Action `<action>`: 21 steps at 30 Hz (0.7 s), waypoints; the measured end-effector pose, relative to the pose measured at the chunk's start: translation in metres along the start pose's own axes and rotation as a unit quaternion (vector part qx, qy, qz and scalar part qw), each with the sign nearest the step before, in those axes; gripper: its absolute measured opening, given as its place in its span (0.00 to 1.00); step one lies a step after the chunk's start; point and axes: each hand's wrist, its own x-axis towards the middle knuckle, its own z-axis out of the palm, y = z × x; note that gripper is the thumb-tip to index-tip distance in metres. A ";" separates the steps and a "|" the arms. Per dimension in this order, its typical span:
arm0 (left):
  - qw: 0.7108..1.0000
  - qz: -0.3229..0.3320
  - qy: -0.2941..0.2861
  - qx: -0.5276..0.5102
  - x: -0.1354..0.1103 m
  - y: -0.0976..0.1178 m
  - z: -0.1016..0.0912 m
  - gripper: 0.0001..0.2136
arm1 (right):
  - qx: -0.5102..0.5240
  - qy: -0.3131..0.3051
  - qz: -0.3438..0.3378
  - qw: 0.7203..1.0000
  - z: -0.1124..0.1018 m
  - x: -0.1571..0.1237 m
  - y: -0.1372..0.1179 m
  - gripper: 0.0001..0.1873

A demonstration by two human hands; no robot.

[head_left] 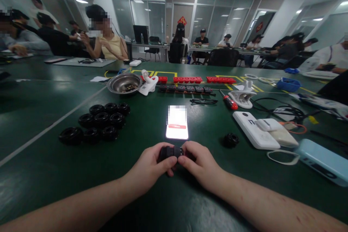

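Your left hand [155, 160] and right hand [200, 159] pinch one black part [170, 153] before the phone [177, 133]. Nine similar parts [102, 119] stand grouped left, a spare part [231, 140] lies right; which are finished cannot be told.

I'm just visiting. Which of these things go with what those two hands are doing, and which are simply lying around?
Seemingly part of the work:
- dark cylindrical part, held between left hand and right hand
- black ring-shaped parts, grouped at left
- small black part, at right

Probably just lying about:
- lit phone
- white power bank
- light-blue device
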 end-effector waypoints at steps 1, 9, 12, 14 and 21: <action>1.000 0.001 0.002 -0.001 0.000 0.000 0.000 0.14 | 0.012 0.011 0.003 1.000 0.000 0.000 -0.001 0.15; 0.999 0.006 0.021 -0.025 -0.002 0.000 0.004 0.14 | -0.005 0.000 -0.033 0.999 0.001 0.000 0.004 0.26; 0.999 -0.001 0.024 -0.023 -0.002 0.001 0.004 0.15 | 0.018 -0.014 -0.011 1.000 0.001 0.001 0.005 0.24; 1.000 -0.004 0.028 -0.013 -0.002 0.003 0.003 0.16 | 0.038 -0.009 0.001 0.999 0.001 0.001 0.003 0.20; 1.000 0.005 0.020 -0.005 -0.001 0.002 0.002 0.14 | 0.099 -0.004 -0.017 0.995 0.000 0.000 0.001 0.21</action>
